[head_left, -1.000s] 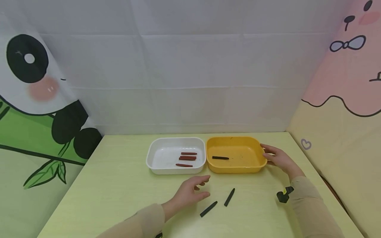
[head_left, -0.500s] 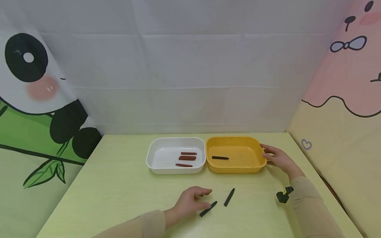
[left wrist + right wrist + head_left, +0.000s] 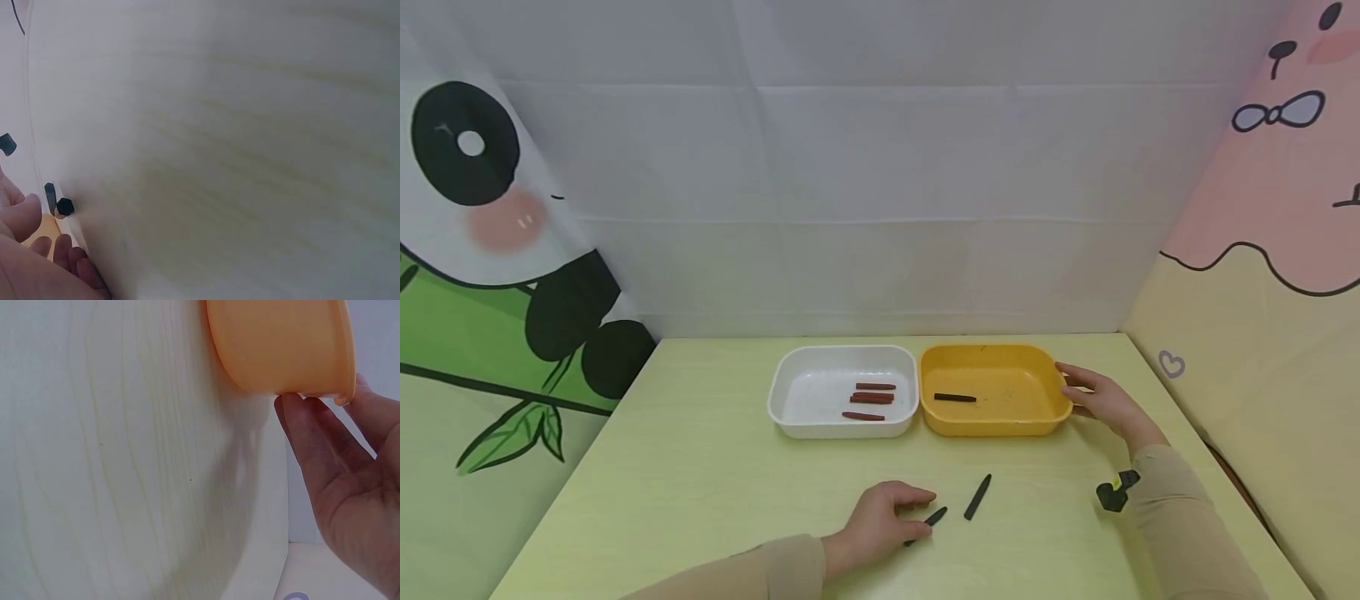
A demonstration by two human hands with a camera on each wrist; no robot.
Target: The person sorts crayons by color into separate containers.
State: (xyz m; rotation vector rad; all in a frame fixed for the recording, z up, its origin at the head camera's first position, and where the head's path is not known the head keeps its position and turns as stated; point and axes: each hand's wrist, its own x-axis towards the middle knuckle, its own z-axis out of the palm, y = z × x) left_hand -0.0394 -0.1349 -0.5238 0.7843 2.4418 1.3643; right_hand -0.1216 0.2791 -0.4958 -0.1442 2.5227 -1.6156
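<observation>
In the head view my left hand (image 3: 880, 525) is over a black crayon (image 3: 937, 516) on the table. Its thumb lies across part of that crayon, and the fingers stay apart from the thumb. A second black crayon (image 3: 977, 497) lies just to the right. My right hand (image 3: 1108, 406) holds the right end of the yellow tray (image 3: 1018, 427); the right wrist view has fingertips (image 3: 290, 403) against the tray's outer wall and the thumb by its rim. One black crayon (image 3: 955, 398) lies in the yellow tray. Several reddish-brown crayons (image 3: 863, 416) lie in the white tray (image 3: 797, 429).
Both trays stand side by side toward the back of the pale yellow table (image 3: 700, 467). Behind it hangs a white cloth (image 3: 880, 167). Printed cartoon panels flank the table. A small black device (image 3: 1116, 493) sits at my right wrist.
My left hand has moved down from near the trays to the nearer black crayon, its thumb now covering part of it. My right hand stays at the yellow tray.
</observation>
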